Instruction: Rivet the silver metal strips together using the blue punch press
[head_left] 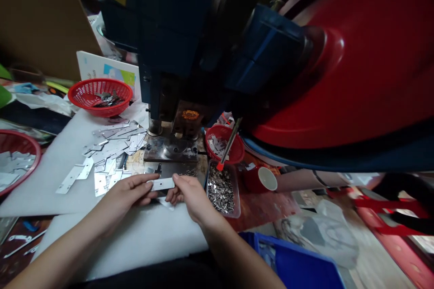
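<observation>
Between my two hands a flat metal plate (162, 184) with small holes is held up in front of the press die. My left hand (135, 189) pinches its left end, and my right hand (186, 192) grips the right end with thumb and fingers. Just beyond the hands sits the steel die block (172, 149) of a blue press (169, 22). Under my right fingers another metal piece (166, 203) lies partly hidden on the white foam sheet (142, 239). A loose pile of similar plates (115, 142) spreads out left of the die.
A red basket (101, 110) holding metal pieces stands behind the pile; another red basket (34, 162) is at the left edge. Right of the die are a clear box of metal scraps (237, 207), a red basket (240, 149) and the large red flywheel (366, 63). A blue bin (305, 266) stands at lower right.
</observation>
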The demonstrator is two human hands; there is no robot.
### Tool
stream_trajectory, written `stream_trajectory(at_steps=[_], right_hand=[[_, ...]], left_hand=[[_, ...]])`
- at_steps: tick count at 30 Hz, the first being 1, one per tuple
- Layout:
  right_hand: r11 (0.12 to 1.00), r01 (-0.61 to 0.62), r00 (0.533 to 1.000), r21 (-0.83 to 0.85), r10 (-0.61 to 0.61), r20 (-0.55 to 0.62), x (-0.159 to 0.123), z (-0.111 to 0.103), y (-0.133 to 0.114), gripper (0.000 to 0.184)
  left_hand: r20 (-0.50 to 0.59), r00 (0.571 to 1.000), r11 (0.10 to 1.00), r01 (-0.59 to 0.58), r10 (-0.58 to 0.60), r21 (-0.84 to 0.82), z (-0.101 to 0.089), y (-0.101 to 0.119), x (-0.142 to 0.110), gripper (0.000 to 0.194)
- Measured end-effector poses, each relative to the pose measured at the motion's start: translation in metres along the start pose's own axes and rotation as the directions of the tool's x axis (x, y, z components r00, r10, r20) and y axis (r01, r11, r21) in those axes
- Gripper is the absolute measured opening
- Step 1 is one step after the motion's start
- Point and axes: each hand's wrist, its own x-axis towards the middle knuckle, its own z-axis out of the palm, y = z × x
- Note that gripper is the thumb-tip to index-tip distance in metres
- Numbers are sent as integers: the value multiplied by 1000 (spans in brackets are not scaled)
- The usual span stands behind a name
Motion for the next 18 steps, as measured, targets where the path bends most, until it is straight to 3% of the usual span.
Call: stream_trajectory(at_steps=[6, 8, 11, 13, 15, 18], right_hand=[[992, 58, 998, 116, -56, -16, -1, -3, -4, 27], [991, 122, 992, 51, -120, -43, 2, -6, -5, 18], [943, 282, 938, -178, -310, -158, 13, -10, -9, 26], [839, 363, 863, -405, -467, -195, 23, -13, -14, 30], [682, 392, 775, -617, -607, -178, 34, -16, -20, 24], [523, 388, 668, -759, -727, -160, 52, -22, -30, 13]], left_hand=[[40, 990, 991, -136, 135, 19, 5, 3, 5, 32], [47, 986, 982, -165, 162, 92, 7, 8, 11, 34], [25, 956, 928, -291, 293, 232, 11, 17, 26, 41], [11, 895, 825, -416, 446, 382, 15, 23, 41, 38], [27, 817, 671, -491, 576, 556, 20, 31, 56, 31], [90, 700, 457, -551, 708, 698, 27, 42, 77, 25]])
